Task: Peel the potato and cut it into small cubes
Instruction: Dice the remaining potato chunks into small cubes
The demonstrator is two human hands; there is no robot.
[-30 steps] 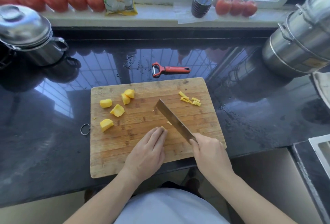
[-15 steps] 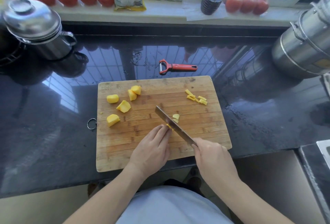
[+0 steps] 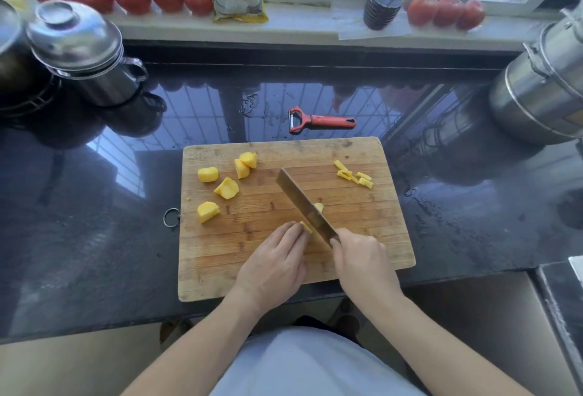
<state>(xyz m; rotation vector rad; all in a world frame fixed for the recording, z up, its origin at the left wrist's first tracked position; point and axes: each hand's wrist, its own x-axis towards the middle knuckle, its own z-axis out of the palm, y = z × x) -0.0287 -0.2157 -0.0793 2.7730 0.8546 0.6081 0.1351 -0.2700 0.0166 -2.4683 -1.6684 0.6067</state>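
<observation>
Our right hand (image 3: 359, 256) grips the knife (image 3: 304, 206), blade across the cutting board (image 3: 284, 272); our left hand (image 3: 277, 263) pinches a potato piece (image 3: 305, 226) against it with curled fingertips.

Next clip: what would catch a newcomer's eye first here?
The cleaver in the right hand, slanting across the middle of the wooden board, with the left hand holding a yellow potato piece beside the blade. Next, the potato chunks on the board's left and the red peeler on the counter behind it.
</observation>
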